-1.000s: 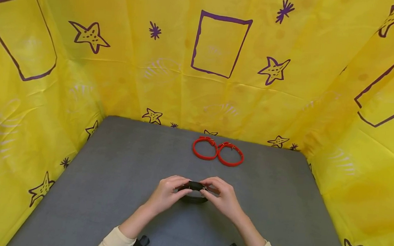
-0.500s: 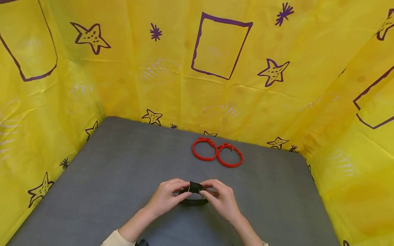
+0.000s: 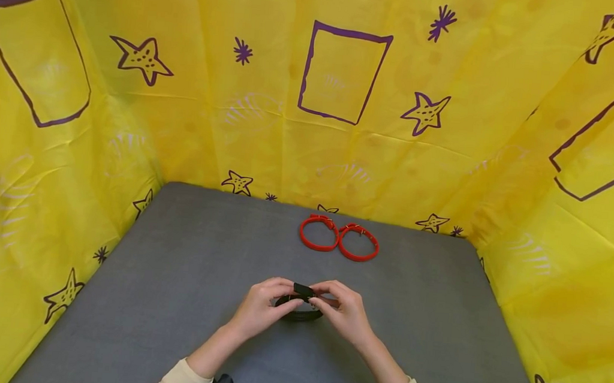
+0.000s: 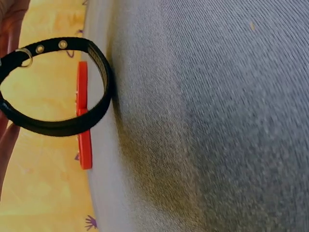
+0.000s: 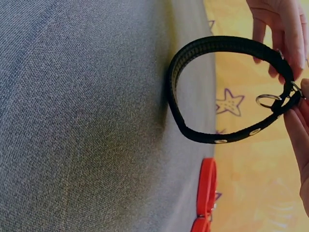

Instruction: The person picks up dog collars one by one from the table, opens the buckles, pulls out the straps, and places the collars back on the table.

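A black dog collar (image 3: 301, 315), closed into a loop, is held up between both hands over the grey table. Its eyelets, D-ring (image 5: 268, 101) and padded lining show in the wrist views. My left hand (image 3: 262, 303) pinches the strap on the left side of the buckle area. On the other side, my right hand (image 3: 345, 309) grips it between thumb and fingers. Between the fingertips, the strap's free end sticks up, leaning left; the buckle is partly hidden by the fingers. The loop hangs below, its lower edge close over the table.
Two red collars (image 3: 319, 233), both buckled into loops, lie side by side at the back of the grey table (image 3: 216, 238). Yellow cloth walls (image 3: 267, 146) with purple drawings stand at the back and both sides. Dark straps with cameras sit at the wrists.
Both hands stay in place on the black collar. The strap's free end between them has lifted from lying flat and now tilts to the left.
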`<state>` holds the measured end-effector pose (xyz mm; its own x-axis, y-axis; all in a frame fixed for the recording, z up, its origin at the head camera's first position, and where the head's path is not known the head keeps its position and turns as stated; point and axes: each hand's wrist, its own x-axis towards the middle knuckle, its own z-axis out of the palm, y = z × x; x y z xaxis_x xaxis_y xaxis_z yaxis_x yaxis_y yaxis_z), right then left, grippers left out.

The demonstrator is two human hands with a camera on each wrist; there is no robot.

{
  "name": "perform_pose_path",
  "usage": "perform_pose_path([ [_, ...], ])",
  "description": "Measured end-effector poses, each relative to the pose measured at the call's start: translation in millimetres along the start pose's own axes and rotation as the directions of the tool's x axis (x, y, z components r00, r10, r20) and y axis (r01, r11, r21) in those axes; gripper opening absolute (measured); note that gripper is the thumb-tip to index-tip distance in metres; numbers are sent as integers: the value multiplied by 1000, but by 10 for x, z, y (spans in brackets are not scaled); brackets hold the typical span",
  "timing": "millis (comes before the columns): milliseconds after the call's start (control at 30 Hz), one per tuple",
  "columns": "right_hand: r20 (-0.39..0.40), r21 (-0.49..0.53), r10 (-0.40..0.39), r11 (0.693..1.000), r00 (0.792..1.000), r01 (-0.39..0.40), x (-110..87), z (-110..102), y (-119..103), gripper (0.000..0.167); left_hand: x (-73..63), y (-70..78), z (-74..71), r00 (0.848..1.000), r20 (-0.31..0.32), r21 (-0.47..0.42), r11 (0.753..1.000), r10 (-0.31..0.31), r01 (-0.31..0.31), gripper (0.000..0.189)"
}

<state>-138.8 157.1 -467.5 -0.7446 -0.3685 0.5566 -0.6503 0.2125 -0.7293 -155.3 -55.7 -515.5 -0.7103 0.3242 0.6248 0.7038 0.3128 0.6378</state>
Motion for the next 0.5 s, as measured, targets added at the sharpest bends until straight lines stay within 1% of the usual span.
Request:
perform_pose_path([
  [167, 0, 1, -15, 1000, 1000, 15, 8, 22, -18, 26, 27, 22, 13, 1000, -12, 38, 999, 21, -21, 14],
  [333, 4, -11, -21, 1000, 1000, 21, 16, 46, -40, 25, 38, 44, 21, 1000, -13, 57, 998, 28, -27, 14],
  [400, 4, -20, -34, 999, 999, 34, 13, 61, -21, 25, 41, 49, 24, 999, -13, 57, 998, 30, -29, 14],
  [500, 4, -38, -52, 998, 999, 52, -12, 86, 70, 26, 46, 57, 25, 1000, -10, 61, 998, 28, -27, 14],
])
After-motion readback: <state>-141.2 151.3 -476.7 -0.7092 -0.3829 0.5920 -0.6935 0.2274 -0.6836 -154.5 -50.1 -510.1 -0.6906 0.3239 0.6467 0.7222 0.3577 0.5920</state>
